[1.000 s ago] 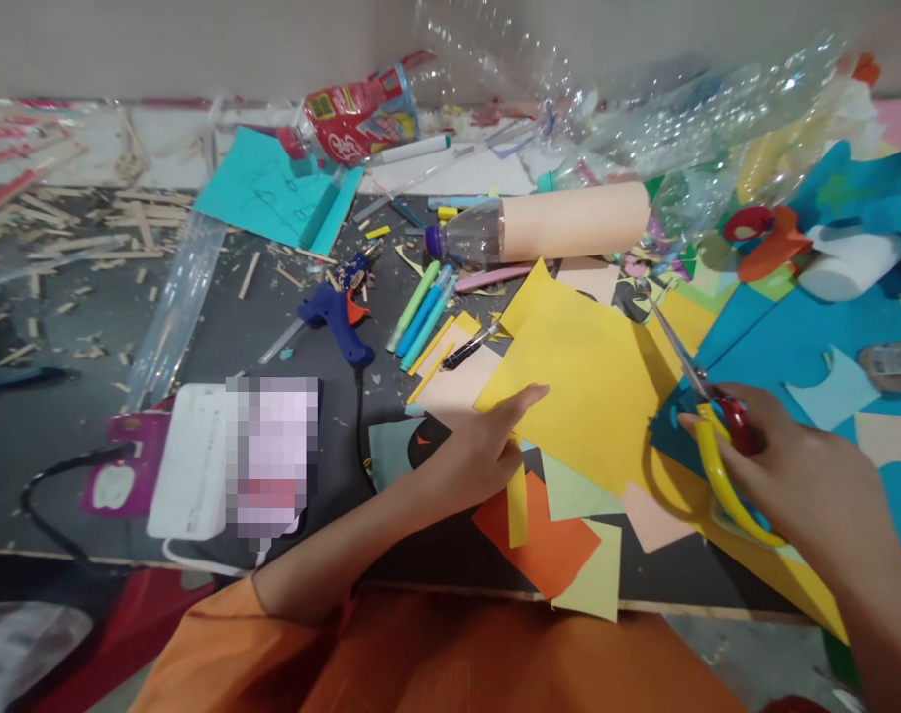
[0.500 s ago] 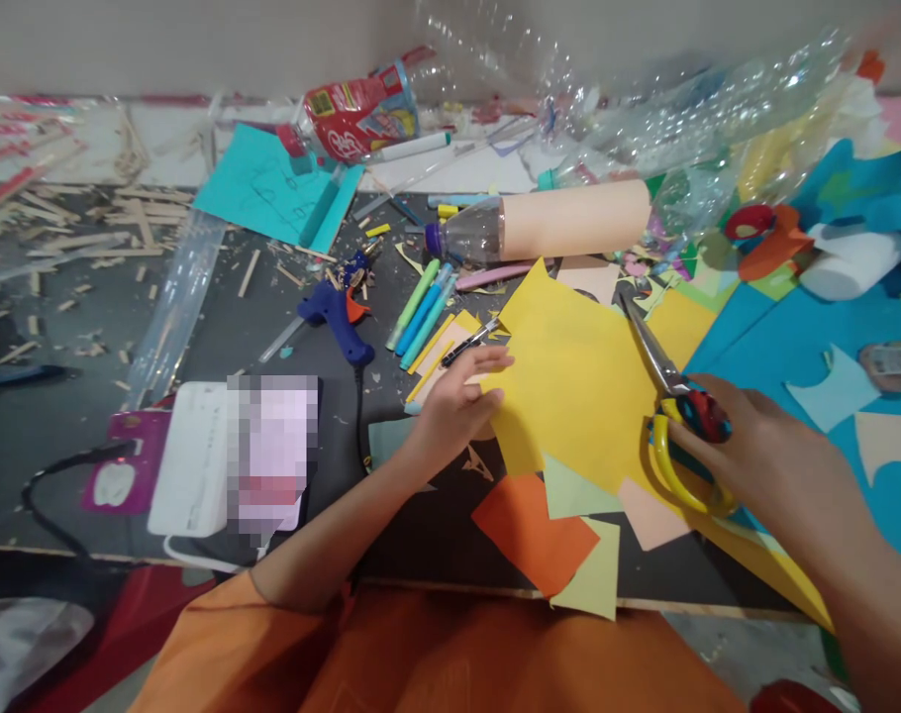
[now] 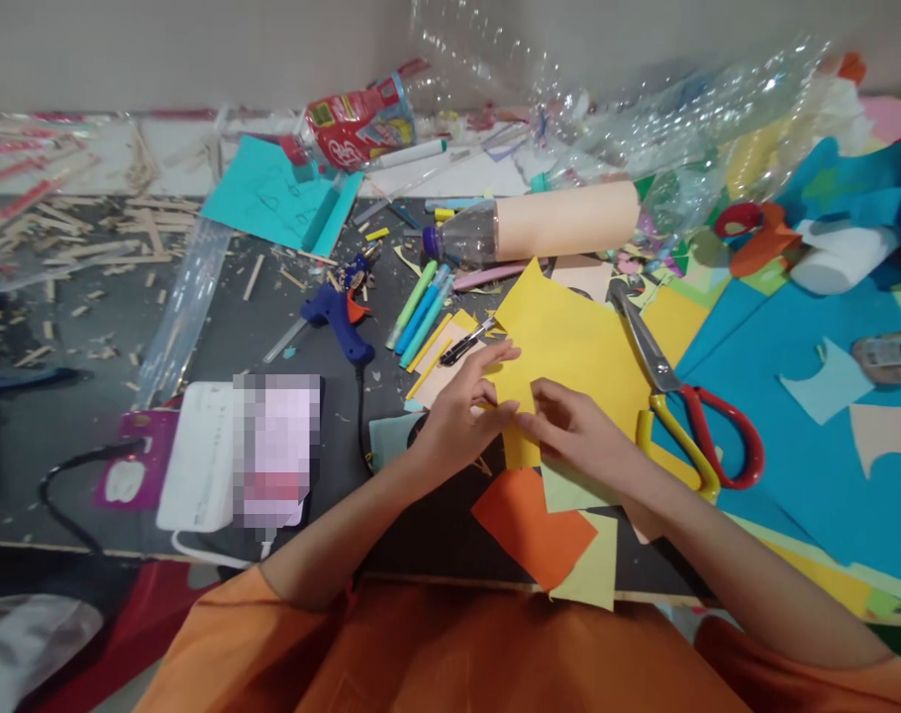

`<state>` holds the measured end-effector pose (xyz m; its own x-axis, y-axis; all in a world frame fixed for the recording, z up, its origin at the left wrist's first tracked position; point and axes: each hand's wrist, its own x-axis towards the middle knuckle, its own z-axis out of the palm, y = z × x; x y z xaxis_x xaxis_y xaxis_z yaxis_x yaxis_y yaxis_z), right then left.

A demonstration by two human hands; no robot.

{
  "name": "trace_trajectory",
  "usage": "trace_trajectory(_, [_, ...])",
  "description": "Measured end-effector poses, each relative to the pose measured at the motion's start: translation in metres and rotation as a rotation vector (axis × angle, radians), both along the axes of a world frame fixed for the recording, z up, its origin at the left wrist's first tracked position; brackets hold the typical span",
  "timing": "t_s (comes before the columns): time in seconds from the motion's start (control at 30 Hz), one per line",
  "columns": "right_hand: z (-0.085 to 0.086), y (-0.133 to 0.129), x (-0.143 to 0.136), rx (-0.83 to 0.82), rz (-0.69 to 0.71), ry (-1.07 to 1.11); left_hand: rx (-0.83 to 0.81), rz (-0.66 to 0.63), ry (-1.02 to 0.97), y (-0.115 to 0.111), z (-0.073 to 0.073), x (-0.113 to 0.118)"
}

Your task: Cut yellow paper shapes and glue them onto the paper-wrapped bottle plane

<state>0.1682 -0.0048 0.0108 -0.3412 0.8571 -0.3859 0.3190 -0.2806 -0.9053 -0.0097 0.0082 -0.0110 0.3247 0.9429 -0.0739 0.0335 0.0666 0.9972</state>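
My left hand (image 3: 469,406) is over the left edge of a large yellow paper sheet (image 3: 576,332), thumb and fingers pinched together. My right hand (image 3: 580,431) meets it there, its thumb and fingertips closed close to the left thumb. Whatever they pinch is small or blends with the yellow paper behind, so I cannot make it out. Scissors (image 3: 662,381) with one yellow and one red handle lie parted on the sheet, to the right of my right hand. Below the hands lie an orange paper piece (image 3: 536,525) and a pale green one (image 3: 595,560).
Markers (image 3: 425,307), a black craft knife (image 3: 465,342) and a blue glue gun (image 3: 339,322) lie left of the sheet. Behind it rests a paper-wrapped bottle (image 3: 569,220). A white power bank (image 3: 198,456) stands left, blue paper (image 3: 784,465) right. Wood sticks (image 3: 86,248) litter the far left.
My right hand has let go of the scissors, leaving them on the yellow sheet, and has moved left to meet my left hand. My left hand stays nearly in place.
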Motion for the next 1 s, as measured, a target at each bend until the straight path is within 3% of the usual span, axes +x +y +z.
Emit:
trace_trajectory(0.13, [-0.009,0.002,-0.008,-0.056,-0.136,0.152,-0.059,0.024,0.01,-0.001,0.003,0.0])
trace_trajectory(0.27, [-0.012,0.002,-0.008,-0.071,-0.311,0.255,-0.196,-0.034,0.019,-0.002,0.006,0.002])
trace_trajectory(0.37, [-0.017,0.002,-0.007,-0.068,-0.323,0.338,-0.176,-0.022,0.038,-0.002,0.007,0.002])
trace_trajectory(0.53, [-0.026,0.001,-0.004,-0.071,-0.345,0.481,-0.094,0.118,0.059,0.001,0.007,-0.001])
trace_trajectory(0.67, [-0.029,-0.003,-0.005,-0.055,-0.313,0.495,-0.214,-0.015,-0.013,0.001,0.01,0.0])
trace_trajectory(0.8, [-0.012,0.012,0.002,0.084,-0.259,0.229,-0.339,-0.007,-0.119,0.0,0.012,0.003])
trace_trajectory(1.0, [0.031,0.09,0.025,0.721,-0.113,-0.759,-0.378,0.213,-0.239,0.005,0.013,0.004])
